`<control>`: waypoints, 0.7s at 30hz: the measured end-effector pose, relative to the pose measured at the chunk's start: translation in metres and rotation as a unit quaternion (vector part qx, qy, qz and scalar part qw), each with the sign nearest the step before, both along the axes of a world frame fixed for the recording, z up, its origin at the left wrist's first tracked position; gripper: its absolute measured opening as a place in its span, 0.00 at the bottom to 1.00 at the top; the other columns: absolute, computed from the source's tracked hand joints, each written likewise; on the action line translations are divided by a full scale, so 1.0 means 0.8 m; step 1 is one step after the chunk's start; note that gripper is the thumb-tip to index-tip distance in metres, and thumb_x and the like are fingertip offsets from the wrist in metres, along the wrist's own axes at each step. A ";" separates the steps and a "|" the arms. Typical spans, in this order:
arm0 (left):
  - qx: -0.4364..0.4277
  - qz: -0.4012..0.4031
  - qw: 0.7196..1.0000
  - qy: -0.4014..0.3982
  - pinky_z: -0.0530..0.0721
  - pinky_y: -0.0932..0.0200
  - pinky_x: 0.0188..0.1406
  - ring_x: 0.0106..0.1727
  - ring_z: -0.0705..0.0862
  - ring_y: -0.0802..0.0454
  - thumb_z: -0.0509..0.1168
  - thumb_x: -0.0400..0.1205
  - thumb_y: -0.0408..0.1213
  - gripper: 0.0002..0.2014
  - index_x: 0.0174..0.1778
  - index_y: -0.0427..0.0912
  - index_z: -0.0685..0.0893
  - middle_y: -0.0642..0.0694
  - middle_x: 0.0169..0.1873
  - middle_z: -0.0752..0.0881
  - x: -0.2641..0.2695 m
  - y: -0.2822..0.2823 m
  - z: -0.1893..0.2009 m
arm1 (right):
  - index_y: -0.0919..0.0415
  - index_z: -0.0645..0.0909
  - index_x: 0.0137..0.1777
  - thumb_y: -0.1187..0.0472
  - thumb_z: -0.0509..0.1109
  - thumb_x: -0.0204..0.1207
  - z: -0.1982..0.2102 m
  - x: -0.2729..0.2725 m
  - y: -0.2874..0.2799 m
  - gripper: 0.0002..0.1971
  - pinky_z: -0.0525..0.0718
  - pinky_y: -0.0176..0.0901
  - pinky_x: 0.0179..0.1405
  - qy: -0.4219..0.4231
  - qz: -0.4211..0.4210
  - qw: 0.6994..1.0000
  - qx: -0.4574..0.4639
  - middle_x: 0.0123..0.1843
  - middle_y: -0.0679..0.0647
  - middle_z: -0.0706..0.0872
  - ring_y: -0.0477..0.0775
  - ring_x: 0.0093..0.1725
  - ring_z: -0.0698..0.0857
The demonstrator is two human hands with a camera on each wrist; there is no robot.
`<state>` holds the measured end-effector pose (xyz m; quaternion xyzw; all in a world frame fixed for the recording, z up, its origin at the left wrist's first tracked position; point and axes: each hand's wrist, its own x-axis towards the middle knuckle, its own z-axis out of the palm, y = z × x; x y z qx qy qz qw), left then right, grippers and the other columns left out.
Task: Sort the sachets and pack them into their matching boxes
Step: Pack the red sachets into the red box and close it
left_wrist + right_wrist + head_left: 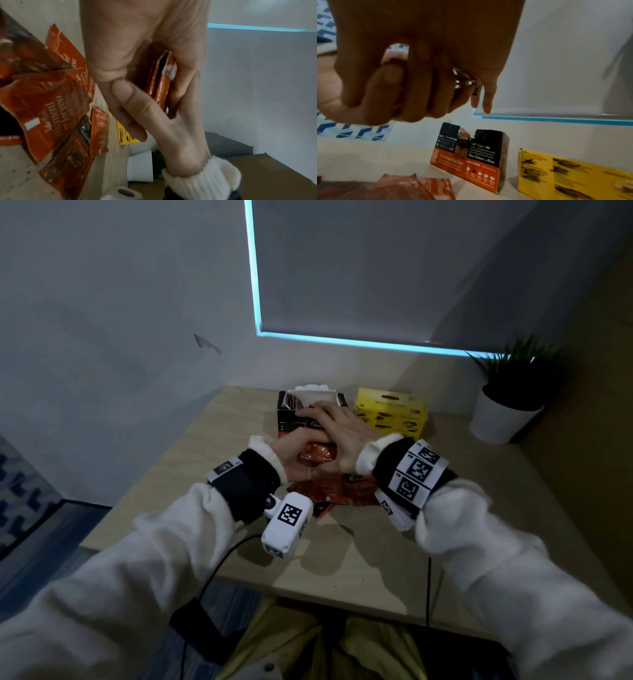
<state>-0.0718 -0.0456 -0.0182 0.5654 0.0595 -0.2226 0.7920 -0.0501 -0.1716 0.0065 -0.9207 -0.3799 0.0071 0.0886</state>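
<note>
The sorting looked partly done. A small stack of orange sachets (317, 454) was held above the worktop (376, 559), just in front of the black-and-orange box (291, 422). The left hand (291, 455) had its fingers curled round the stack from below and the side; in the left wrist view the sachet edges showed between palm and thumb. The right hand (337, 433) lay over the top of the stack with fingers bent around it, so both hands were clamped on the same bundle, seemingly squaring it up before packing.

More orange sachets (51, 102) lay loose and overlapping on the worktop beneath the wrists, so a fair share of the packing remained, as far as I could judge.

The black-and-orange box stood open at the top with its flaps up; some orange sachets already stood inside against its left wall, along with something white that I could not identify. The yellow box (390, 414) stood just beside it on the right, apart from the hands; it appeared closed, and its contents were hidden. No yellow sachets were plainly visible on the worktop, though a small yellow printed piece (126, 135) showed past the left thumb and may have been part of the yellow box.
</note>
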 end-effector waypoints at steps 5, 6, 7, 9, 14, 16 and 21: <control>0.012 -0.076 0.997 -0.007 0.90 0.52 0.37 0.29 0.88 0.51 0.54 0.81 0.25 0.11 0.43 0.40 0.81 0.45 0.27 0.88 -0.003 -0.001 0.002 | 0.48 0.56 0.76 0.51 0.78 0.61 0.001 0.001 -0.004 0.46 0.77 0.56 0.63 0.003 -0.012 0.999 0.030 0.69 0.59 0.66 0.63 0.67 0.71; 0.025 -0.080 0.996 -0.010 0.90 0.52 0.37 0.30 0.89 0.50 0.54 0.81 0.24 0.11 0.44 0.39 0.81 0.44 0.28 0.88 -0.004 0.000 0.002 | 0.47 0.55 0.76 0.49 0.79 0.60 -0.001 -0.001 -0.004 0.47 0.76 0.56 0.64 0.006 -0.005 1.000 0.020 0.69 0.59 0.67 0.63 0.68 0.70; 0.039 -0.086 0.995 -0.013 0.90 0.53 0.36 0.30 0.89 0.50 0.53 0.80 0.23 0.11 0.44 0.37 0.80 0.43 0.30 0.88 -0.004 0.000 0.002 | 0.46 0.53 0.77 0.46 0.79 0.59 -0.003 -0.002 -0.004 0.49 0.75 0.57 0.66 0.013 0.002 1.000 0.011 0.70 0.59 0.67 0.62 0.69 0.70; 0.073 -0.096 0.992 -0.033 0.90 0.55 0.34 0.30 0.88 0.52 0.53 0.80 0.21 0.12 0.43 0.36 0.80 0.43 0.30 0.88 -0.006 0.003 -0.002 | 0.45 0.49 0.79 0.41 0.78 0.59 0.000 -0.004 -0.006 0.52 0.72 0.56 0.68 0.029 0.010 0.999 0.025 0.73 0.59 0.69 0.61 0.70 0.69; 0.334 -0.067 0.921 -0.190 0.86 0.61 0.37 0.34 0.86 0.60 0.62 0.80 0.24 0.08 0.52 0.36 0.78 0.45 0.39 0.83 0.002 0.021 0.000 | 0.55 0.71 0.71 0.61 0.74 0.71 0.034 0.011 -0.023 0.28 0.78 0.42 0.57 -0.014 0.000 0.986 0.167 0.63 0.55 0.83 0.54 0.51 0.79; 0.389 -0.057 0.886 -0.245 0.82 0.52 0.49 0.44 0.83 0.49 0.66 0.77 0.28 0.16 0.61 0.33 0.76 0.39 0.46 0.83 0.011 0.025 0.006 | 0.60 0.80 0.63 0.68 0.73 0.70 0.041 0.016 -0.021 0.20 0.75 0.22 0.43 -0.013 0.011 0.983 0.185 0.58 0.55 0.87 0.45 0.39 0.79; 0.424 -0.019 0.854 -0.301 0.78 0.52 0.59 0.55 0.80 0.47 0.69 0.66 0.48 0.31 0.64 0.37 0.77 0.41 0.53 0.83 0.033 0.033 0.030 | 0.65 0.85 0.51 0.75 0.68 0.71 0.052 0.031 -0.002 0.11 0.74 0.15 0.30 0.054 -0.038 0.960 0.274 0.39 0.55 0.86 0.31 0.24 0.81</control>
